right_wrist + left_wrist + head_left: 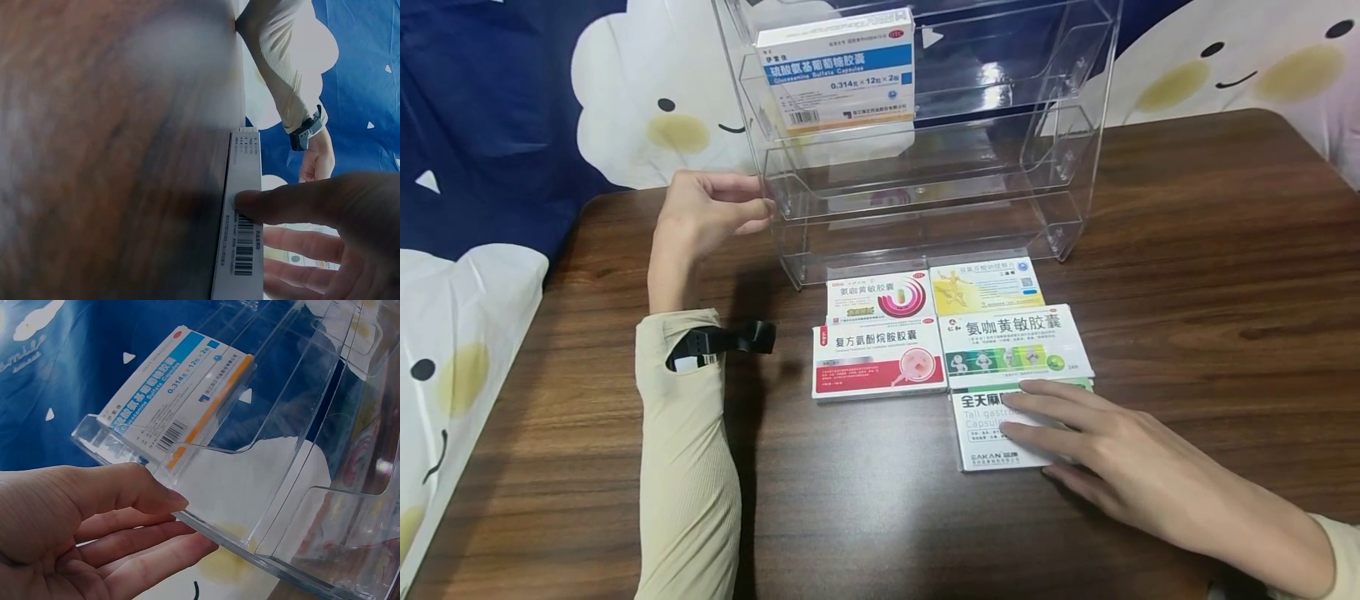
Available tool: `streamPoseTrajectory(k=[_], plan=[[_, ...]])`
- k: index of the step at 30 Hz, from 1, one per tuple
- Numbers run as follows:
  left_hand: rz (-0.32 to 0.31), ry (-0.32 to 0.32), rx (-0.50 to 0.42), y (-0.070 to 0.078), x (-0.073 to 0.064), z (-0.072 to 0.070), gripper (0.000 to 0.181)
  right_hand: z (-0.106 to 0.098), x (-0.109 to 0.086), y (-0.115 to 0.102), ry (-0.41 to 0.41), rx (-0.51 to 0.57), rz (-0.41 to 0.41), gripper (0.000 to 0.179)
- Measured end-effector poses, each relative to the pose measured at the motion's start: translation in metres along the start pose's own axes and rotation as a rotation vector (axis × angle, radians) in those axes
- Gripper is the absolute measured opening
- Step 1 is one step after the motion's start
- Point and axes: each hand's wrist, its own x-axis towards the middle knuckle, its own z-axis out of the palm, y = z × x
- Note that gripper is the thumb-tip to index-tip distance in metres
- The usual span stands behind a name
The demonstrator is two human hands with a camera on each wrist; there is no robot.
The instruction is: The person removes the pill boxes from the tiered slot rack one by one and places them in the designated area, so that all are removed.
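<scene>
My left hand (700, 212) grips the left side panel of a clear acrylic rack (925, 212); in the left wrist view the thumb lies at the panel's edge, fingers behind it. My right hand (1105, 450) rests on a white medicine box (992, 457) with green trim, the nearest on the table. Its fingers lie fairly straight across the top, and in the right wrist view the thumb (281, 203) touches the barcoded side. Part of that box's face is hidden. A white-and-blue glucosamine capsule box (842, 79) stands in the rack's upper left.
Between rack and right hand lie a red-and-white box (880, 379), a box with a pink swirl (868, 296), a yellow-and-white box (985, 287) and a green-striped box (1015, 342). The wooden table (565, 467) meets a blue cloud-print cloth (490, 100) behind.
</scene>
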Motion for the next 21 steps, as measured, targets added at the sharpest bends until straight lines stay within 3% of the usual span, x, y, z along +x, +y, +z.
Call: streamPoseTrajectory(k=[17, 21], plan=[[-0.013, 0.01, -0.023, -0.0005, -0.001, 0.0004, 0.033, -0.0033, 0.0064, 0.0015, -0.032, 0.03, -0.033, 0.06], [-0.017, 0.012, -0.017, 0.0004, -0.0014, 0.0007, 0.036, -0.0047, 0.0069, 0.0033, -0.051, 0.041, -0.045, 0.051]])
